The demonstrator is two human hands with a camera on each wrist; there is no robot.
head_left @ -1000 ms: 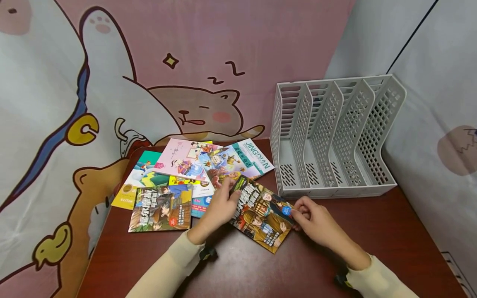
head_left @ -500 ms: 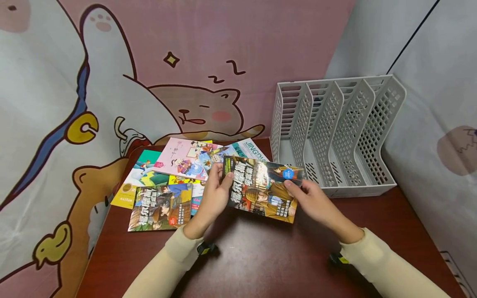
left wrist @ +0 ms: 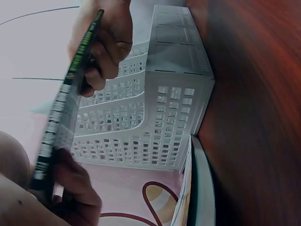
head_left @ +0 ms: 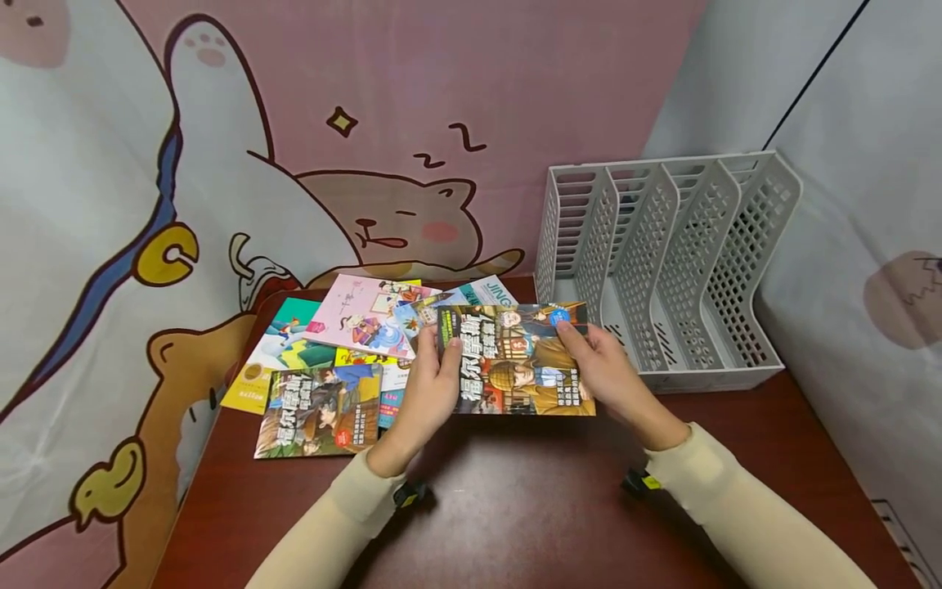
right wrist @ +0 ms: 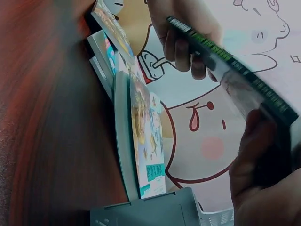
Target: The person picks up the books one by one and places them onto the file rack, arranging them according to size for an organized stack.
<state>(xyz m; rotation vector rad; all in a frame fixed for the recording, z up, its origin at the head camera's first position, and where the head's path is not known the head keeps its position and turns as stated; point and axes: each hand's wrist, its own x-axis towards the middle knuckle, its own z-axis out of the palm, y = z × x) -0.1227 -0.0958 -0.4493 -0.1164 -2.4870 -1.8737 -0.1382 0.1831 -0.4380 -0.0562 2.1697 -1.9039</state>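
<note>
Both hands hold one illustrated book [head_left: 522,364] above the table, its cover facing up in the head view. My left hand [head_left: 427,384] grips its left edge, thumb on the cover and fingers beneath. On the opposite edge my right hand [head_left: 607,372] pinches it the same way, thumb near a blue round sticker. The left wrist view shows the book's dark spine [left wrist: 61,108] edge-on, with fingers curled under it. In the right wrist view the spine [right wrist: 235,66] slants between both hands.
Several picture books lie overlapped at the left back, among them a pink one [head_left: 353,315], a green one [head_left: 294,335] and a similar detective-cover book [head_left: 320,413]. A grey file rack [head_left: 662,380] with slotted compartments stands at the back right on the dark red table [head_left: 515,523].
The book has been lifted toward the back and turned from a slant to level with the table edge. My right hand has shifted up and slightly inward with it.
</note>
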